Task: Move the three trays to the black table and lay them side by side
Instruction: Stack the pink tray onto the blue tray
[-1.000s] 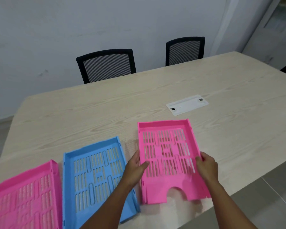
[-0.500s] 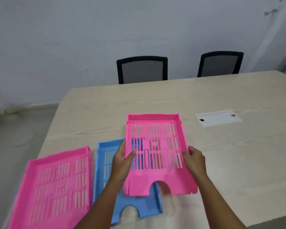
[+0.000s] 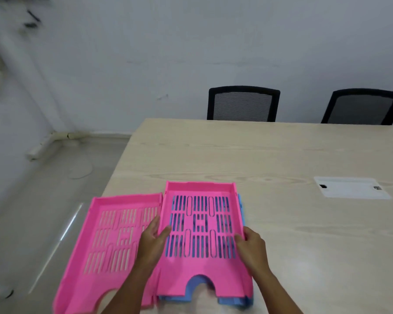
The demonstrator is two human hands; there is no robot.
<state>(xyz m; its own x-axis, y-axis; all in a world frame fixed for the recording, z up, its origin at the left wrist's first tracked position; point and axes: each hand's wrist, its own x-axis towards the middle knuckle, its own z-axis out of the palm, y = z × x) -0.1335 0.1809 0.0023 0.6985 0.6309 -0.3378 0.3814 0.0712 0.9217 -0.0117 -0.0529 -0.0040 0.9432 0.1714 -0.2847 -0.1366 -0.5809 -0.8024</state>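
Held pink tray (image 3: pixel 202 227): both hands clamped on side walls, left hand (image 3: pixel 152 242), right hand (image 3: pixel 251 249), stacked over blue tray (image 3: pixel 233 300) at table (image 3: pixel 281 150) near-left corner. Second pink tray (image 3: pixel 109 241) overhangs left edge. Risk: nudge tips it off.

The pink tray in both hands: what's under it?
A blue tray lies under the held pink tray; blue shows through the slots, along its right edge and in the front notch. The rest is covered. Left hand and right hand grip the sides.
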